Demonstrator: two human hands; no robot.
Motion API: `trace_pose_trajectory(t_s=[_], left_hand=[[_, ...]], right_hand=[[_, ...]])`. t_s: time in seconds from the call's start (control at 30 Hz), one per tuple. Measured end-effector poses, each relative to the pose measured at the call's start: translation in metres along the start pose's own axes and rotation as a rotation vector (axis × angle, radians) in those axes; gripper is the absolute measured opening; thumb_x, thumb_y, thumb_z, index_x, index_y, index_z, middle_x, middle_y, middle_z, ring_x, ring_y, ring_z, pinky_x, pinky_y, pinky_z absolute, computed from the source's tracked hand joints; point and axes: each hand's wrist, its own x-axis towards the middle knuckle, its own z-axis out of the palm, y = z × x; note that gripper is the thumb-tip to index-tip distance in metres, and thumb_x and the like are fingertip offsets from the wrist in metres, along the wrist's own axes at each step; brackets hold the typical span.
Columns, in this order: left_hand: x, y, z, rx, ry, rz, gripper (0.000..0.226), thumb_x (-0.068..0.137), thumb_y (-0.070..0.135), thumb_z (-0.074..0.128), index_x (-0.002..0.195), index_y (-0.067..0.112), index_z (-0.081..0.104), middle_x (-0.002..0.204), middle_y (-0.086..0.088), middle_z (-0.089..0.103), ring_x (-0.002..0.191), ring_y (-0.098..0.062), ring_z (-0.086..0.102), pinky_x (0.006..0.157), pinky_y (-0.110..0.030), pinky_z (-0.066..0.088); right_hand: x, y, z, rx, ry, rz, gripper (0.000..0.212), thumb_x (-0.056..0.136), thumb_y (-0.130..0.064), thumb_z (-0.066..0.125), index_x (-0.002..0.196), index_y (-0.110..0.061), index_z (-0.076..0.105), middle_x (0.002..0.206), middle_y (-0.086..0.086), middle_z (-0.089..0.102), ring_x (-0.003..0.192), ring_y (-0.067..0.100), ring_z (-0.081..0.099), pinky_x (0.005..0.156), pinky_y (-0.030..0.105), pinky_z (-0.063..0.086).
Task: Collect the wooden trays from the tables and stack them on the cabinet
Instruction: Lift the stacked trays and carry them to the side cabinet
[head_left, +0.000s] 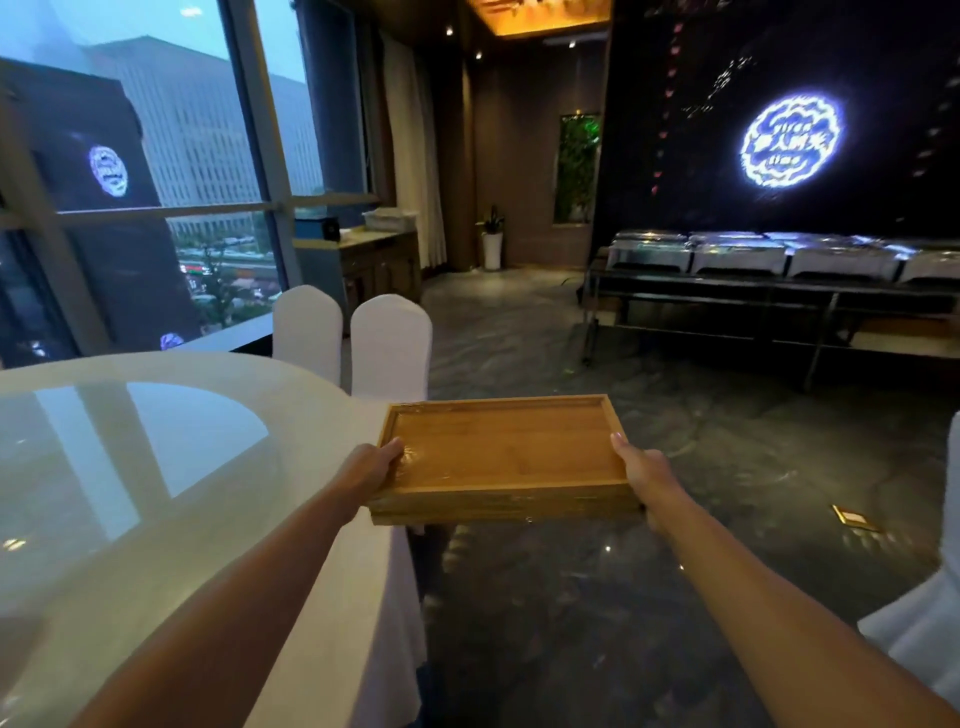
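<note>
The left hand (376, 462) and right hand (641, 465) each keep a closed grip on opposite short ends of the shallow rectangular wooden tray (504, 457), holding it level above the floor, just beside the round white-clothed counter (156, 467), apparently for balanced carrying toward the distant wooden cabinet (379, 260).

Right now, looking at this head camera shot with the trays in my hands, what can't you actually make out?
- Wooden trays: how many are stacked; the front edge shows blurred layers only.
- Left hand and right hand: fingers hidden beneath the stack.
- Cabinet by the window: far and dim, so what sits on top is unclear.
- Round table: cut off by the left edge, so that part goes unseen.
- Glowing wall sign: lettering too blurred to read.
</note>
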Motion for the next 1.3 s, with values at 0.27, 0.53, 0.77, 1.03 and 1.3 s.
trace_pose_trajectory(t_s=[0.27,0.53,0.77,1.03,1.3], left_hand=[[0.198,0.121,0.084,-0.004,-0.004,0.052,0.036,0.097,0.034,0.039,0.098,0.003,0.057,0.098,-0.015,0.060,0.090,-0.025,0.056,0.092,-0.039,0.046],[0.377,0.208,0.168,0.014,0.022,-0.001,0.048,0.096,0.037,0.041,0.123,-0.001,0.054,0.117,-0.020,0.060,0.107,-0.030,0.058,0.101,-0.039,0.042],[0.552,0.264,0.252,0.032,0.056,-0.053,0.051,0.096,0.039,0.040,0.123,-0.002,0.054,0.113,-0.017,0.062,0.096,-0.024,0.057,0.094,-0.035,0.043],[0.741,0.357,0.297,-0.004,0.196,-0.137,0.050,0.096,0.035,0.042,0.121,-0.006,0.054,0.090,-0.012,0.061,0.083,-0.023,0.058,0.091,-0.037,0.041],[0.979,0.394,0.320,-0.050,0.252,-0.180,0.051,0.096,0.037,0.042,0.125,-0.004,0.051,0.097,-0.011,0.054,0.089,-0.022,0.052,0.082,-0.031,0.037]], right_hand=[[0.218,-0.079,-0.020,-0.029,-0.002,-0.021,0.053,0.095,-0.038,0.042,0.123,0.006,0.049,0.103,0.014,0.052,0.092,0.027,0.049,0.077,0.034,0.039],[0.429,-0.116,-0.023,-0.050,0.014,0.000,0.054,0.095,-0.039,0.040,0.127,0.004,0.047,0.111,0.015,0.053,0.096,0.027,0.049,0.087,0.039,0.042],[0.650,-0.139,-0.014,-0.032,-0.078,0.002,0.052,0.095,-0.039,0.041,0.126,0.003,0.045,0.106,0.014,0.051,0.094,0.027,0.049,0.080,0.036,0.040],[0.882,-0.215,0.030,-0.088,-0.194,-0.015,0.053,0.094,-0.040,0.041,0.130,0.000,0.043,0.117,0.017,0.053,0.107,0.031,0.052,0.094,0.041,0.043],[1.115,-0.253,0.121,-0.152,-0.303,-0.030,0.059,0.094,-0.045,0.037,0.132,0.000,0.043,0.127,0.019,0.053,0.115,0.034,0.052,0.100,0.045,0.043]])
